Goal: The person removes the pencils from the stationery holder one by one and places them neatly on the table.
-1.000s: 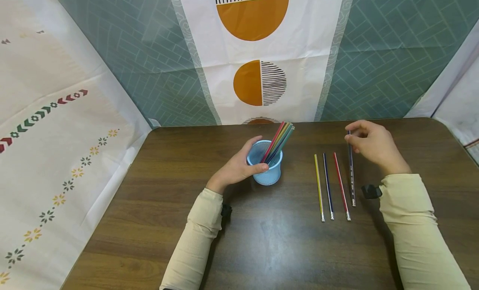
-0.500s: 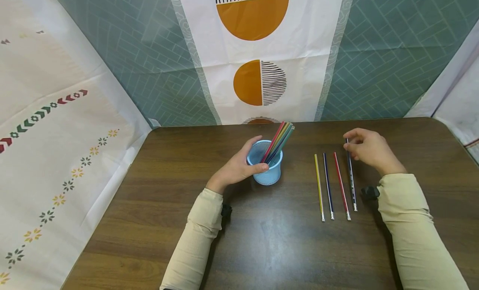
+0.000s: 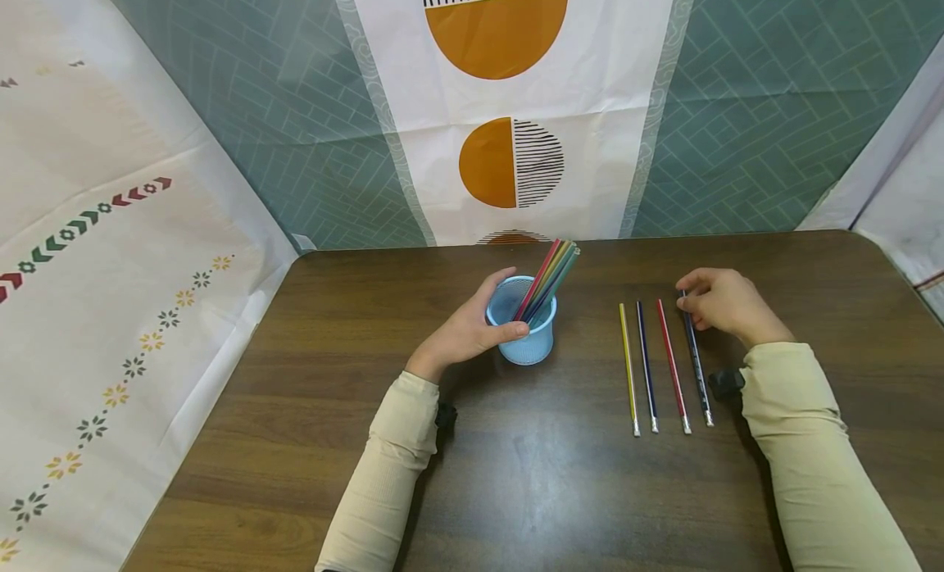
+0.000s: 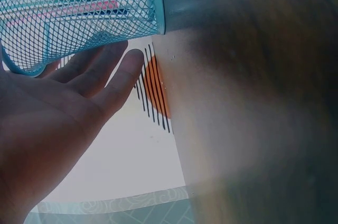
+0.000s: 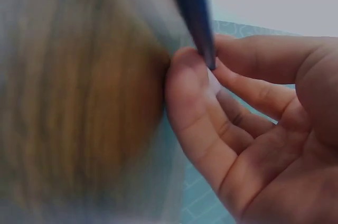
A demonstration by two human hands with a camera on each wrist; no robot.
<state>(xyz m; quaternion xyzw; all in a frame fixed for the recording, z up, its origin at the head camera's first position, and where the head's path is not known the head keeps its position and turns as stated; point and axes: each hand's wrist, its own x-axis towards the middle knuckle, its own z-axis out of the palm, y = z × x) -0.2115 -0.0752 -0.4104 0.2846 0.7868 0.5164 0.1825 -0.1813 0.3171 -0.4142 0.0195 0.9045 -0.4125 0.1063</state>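
My left hand point(image 3: 472, 326) holds a light blue mesh pencil cup point(image 3: 526, 347), its thumb on the near side of the rim and its fingers round the far side. Several coloured pencils point(image 3: 547, 281) lean to the right inside the cup. Seen from the left wrist, the mesh wall point(image 4: 79, 28) passes in front of the fingers. My right hand point(image 3: 726, 303) pinches the far end of a dark patterned pencil point(image 3: 696, 367) between thumb and fingertips. In the right wrist view that pencil point(image 5: 193, 12) runs up from the pinch, blurred.
Left of the pinched pencil, a red pencil point(image 3: 674, 367), a dark blue pencil point(image 3: 646, 367) and a yellow pencil point(image 3: 629, 367) lie in a row on the brown wooden table point(image 3: 295, 441). A patterned cloth point(image 3: 590, 179) hangs behind the table's far edge.
My right hand has moved toward me with the dark patterned pencil, whose near end has slid closer and slightly right. The left hand and the cup have stayed in place.
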